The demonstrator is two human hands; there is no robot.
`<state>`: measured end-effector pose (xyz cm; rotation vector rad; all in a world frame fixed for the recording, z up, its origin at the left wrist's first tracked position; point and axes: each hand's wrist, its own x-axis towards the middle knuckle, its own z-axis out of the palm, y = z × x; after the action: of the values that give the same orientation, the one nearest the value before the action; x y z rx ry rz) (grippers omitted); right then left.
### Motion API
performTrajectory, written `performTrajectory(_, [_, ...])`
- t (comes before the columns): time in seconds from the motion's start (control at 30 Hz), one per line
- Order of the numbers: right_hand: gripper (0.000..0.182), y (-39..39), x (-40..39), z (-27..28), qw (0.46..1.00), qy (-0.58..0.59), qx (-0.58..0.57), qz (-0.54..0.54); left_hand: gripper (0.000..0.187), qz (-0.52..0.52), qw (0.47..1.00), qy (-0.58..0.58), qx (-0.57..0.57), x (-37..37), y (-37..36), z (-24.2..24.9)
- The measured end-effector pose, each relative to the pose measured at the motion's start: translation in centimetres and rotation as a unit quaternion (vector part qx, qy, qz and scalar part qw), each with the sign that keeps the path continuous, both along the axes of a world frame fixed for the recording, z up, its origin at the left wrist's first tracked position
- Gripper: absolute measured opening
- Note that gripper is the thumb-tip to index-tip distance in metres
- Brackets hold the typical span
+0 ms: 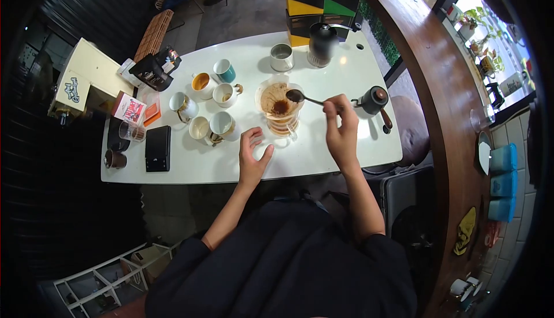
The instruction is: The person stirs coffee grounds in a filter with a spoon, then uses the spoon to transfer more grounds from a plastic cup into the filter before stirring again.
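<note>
My right hand (343,126) grips the handle of a dark spoon (296,96). The spoon's bowl hangs over the right side of a paper coffee filter (270,92) that has dark wet grounds at its bottom and stains up its wall. Under the filter stands a glass coffee server (283,127) with a clear handle on its right. My left hand (252,153), fingers spread and holding nothing, is close to the server's lower left. Right of my right hand is a dark kettle (374,100) with a wooden handle.
Several cups (223,123) stand left of the server. Behind it are a metal canister (281,58) and a hand grinder (321,45). A black scale (158,149), a glass (132,131) and a black coffee bag (152,72) occupy the white table's (219,171) left end.
</note>
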<state>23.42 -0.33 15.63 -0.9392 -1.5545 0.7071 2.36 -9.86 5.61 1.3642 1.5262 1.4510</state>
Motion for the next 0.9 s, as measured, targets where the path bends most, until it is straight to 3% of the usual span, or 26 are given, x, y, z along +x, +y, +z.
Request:
performTrajectory(0.13, [0.006, 0.8, -1.1, 0.8, 0.981, -0.168, 0.092, 0.029, 0.071, 0.026, 0.994, 0.106, 0.022, 0.1, 2.8, -0.8])
performTrajectory(0.27, [0.012, 1.8, -2.2, 0.2, 0.966, -0.24, 0.087, 0.052, 0.087, 0.033, 0.99, 0.129, 0.056, 0.3, 5.3, -2.4])
performTrajectory(0.6, [0.018, 2.4, -2.8, 0.7, 0.966, -0.24, 0.068, 0.069, 0.095, -0.06, 0.991, 0.119, 0.016, -1.5, 8.1, -3.1])
performTrajectory(0.9, [0.026, 2.2, -4.0, 1.2, 0.954, -0.274, 0.072, 0.099, 0.084, -0.121, 0.988, 0.089, -0.027, -1.1, 9.5, -6.3])
